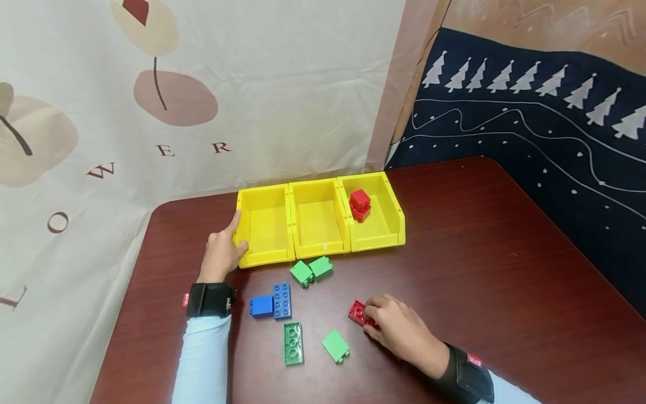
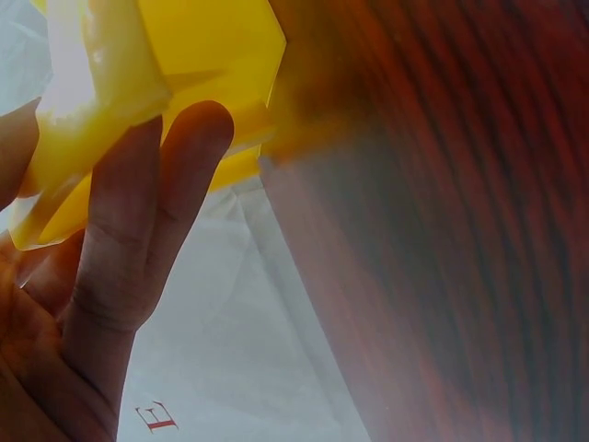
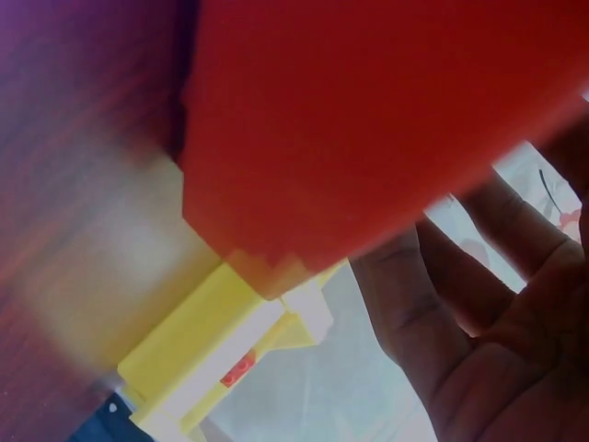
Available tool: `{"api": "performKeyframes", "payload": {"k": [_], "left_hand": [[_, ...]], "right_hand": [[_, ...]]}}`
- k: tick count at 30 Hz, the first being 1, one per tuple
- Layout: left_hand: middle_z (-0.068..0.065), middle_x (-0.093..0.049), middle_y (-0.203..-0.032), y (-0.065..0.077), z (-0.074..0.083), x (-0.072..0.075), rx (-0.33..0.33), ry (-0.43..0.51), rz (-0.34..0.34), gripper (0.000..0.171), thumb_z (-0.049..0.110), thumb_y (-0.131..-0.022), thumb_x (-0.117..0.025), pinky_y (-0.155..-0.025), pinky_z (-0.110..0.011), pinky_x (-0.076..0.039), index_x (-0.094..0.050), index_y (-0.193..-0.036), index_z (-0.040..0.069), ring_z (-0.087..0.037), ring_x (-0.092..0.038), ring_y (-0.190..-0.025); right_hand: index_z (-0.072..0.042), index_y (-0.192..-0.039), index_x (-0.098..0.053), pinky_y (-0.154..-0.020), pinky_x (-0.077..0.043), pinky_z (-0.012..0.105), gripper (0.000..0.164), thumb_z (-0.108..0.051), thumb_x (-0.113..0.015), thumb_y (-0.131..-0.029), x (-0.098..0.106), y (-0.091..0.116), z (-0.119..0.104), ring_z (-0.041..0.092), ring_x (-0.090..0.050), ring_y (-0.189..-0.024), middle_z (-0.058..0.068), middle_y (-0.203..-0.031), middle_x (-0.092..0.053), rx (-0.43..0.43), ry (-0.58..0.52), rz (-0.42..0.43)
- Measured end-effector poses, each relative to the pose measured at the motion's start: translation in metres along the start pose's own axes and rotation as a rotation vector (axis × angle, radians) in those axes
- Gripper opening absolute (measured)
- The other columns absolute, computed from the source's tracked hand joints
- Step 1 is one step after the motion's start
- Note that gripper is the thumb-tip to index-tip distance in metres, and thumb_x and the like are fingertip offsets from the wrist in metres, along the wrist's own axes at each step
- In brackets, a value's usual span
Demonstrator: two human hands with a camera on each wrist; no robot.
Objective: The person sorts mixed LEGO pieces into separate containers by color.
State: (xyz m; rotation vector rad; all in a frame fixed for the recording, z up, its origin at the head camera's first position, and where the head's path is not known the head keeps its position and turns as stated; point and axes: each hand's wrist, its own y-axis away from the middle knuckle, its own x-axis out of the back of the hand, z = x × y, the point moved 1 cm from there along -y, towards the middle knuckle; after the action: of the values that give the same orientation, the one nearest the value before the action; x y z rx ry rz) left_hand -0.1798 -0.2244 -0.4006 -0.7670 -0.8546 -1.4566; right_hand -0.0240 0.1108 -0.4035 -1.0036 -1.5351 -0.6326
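Three yellow bins stand joined in a row at the back of the table. My left hand (image 1: 222, 252) holds the left bin (image 1: 264, 224) by its left side, with the wall between thumb and fingers in the left wrist view. My right hand (image 1: 401, 331) pinches a red toy building brick (image 1: 356, 312) on the table, its fingers covering the brick's right end. A large red block surface (image 3: 350, 129) fills much of the right wrist view and hides the fingertips. Two red bricks (image 1: 360, 205) lie together in the right bin (image 1: 386, 219).
Two green bricks (image 1: 312, 270) lie just before the middle bin (image 1: 319, 221). Two blue bricks (image 1: 272, 303) touch farther left. Nearer me are a dark green brick (image 1: 293, 343) and a light green brick (image 1: 335, 346). Cloth curtains (image 1: 282, 90) hang behind the table.
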Motion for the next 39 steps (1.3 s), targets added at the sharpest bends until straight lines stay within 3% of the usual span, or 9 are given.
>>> {"api": "performKeyframes", "payload": {"k": [8,13,17,22,27,32,39], "left_hand": [[-0.015,-0.044,-0.075,0.000,0.001,-0.001,-0.023,0.010,0.006,0.080,0.012,-0.094,-0.062,-0.061,-0.028,-0.043,-0.014,-0.157,0.020,-0.023,-0.041,-0.059],[-0.011,-0.039,-0.072,0.000,0.000,0.001,-0.010,0.008,0.003,0.079,0.012,-0.094,-0.060,-0.058,-0.029,-0.043,-0.014,-0.158,0.021,-0.021,-0.040,-0.057],[-0.011,-0.039,-0.071,0.000,0.000,0.000,-0.018,0.013,0.004,0.079,0.011,-0.094,-0.059,-0.058,-0.028,-0.043,-0.014,-0.158,0.021,-0.021,-0.040,-0.055],[-0.011,-0.039,-0.070,0.000,0.001,0.000,-0.021,0.007,0.015,0.078,0.011,-0.094,-0.060,-0.057,-0.028,-0.042,-0.015,-0.157,0.020,-0.021,-0.040,-0.054],[-0.011,-0.039,-0.070,0.001,0.000,0.000,-0.016,0.009,0.001,0.078,0.012,-0.094,-0.060,-0.058,-0.028,-0.042,-0.015,-0.158,0.022,-0.022,-0.041,-0.055],[-0.013,-0.043,-0.073,0.002,0.000,0.000,-0.002,0.021,-0.003,0.078,0.012,-0.095,-0.060,-0.060,-0.028,-0.043,-0.014,-0.157,0.023,-0.022,-0.042,-0.056],[-0.020,-0.053,-0.086,0.002,0.000,0.001,0.001,0.016,-0.005,0.079,0.012,-0.095,-0.060,-0.065,-0.030,-0.046,-0.013,-0.157,0.023,-0.024,-0.044,-0.062]], "right_hand": [[-0.010,-0.089,-0.074,-0.063,-0.055,0.028,0.021,-0.021,-0.085,-0.075,0.008,-0.004,0.003,0.016,-0.061,-0.077,0.003,-0.087,-0.070,0.005,0.002,-0.019],[-0.006,-0.091,-0.075,-0.063,-0.057,0.029,0.025,-0.017,-0.087,-0.072,0.034,-0.026,0.016,0.018,-0.064,-0.077,0.007,-0.088,-0.072,0.053,0.024,0.109],[-0.005,-0.093,-0.075,-0.070,-0.058,0.035,0.027,-0.016,-0.087,-0.072,0.061,-0.052,0.037,0.021,-0.065,-0.080,0.008,-0.087,-0.072,-0.016,0.011,0.155],[-0.004,-0.104,-0.075,-0.079,-0.058,0.040,0.032,-0.019,-0.084,-0.076,0.083,-0.090,0.062,0.025,-0.062,-0.084,0.012,-0.094,-0.072,-0.149,-0.005,0.075],[-0.004,-0.111,-0.073,-0.081,-0.057,0.040,0.035,-0.021,-0.080,-0.081,0.085,-0.119,0.082,0.028,-0.060,-0.087,0.014,-0.102,-0.072,-0.225,-0.032,-0.023],[-0.006,-0.110,-0.074,-0.080,-0.055,0.037,0.032,-0.022,-0.078,-0.083,0.072,-0.140,0.096,0.027,-0.058,-0.088,0.012,-0.100,-0.070,-0.231,-0.047,-0.130],[-0.007,-0.099,-0.075,-0.084,-0.054,0.038,0.022,-0.018,-0.080,-0.081,0.046,-0.154,0.108,0.026,-0.057,-0.086,0.009,-0.091,-0.069,-0.161,-0.038,-0.237]]}}
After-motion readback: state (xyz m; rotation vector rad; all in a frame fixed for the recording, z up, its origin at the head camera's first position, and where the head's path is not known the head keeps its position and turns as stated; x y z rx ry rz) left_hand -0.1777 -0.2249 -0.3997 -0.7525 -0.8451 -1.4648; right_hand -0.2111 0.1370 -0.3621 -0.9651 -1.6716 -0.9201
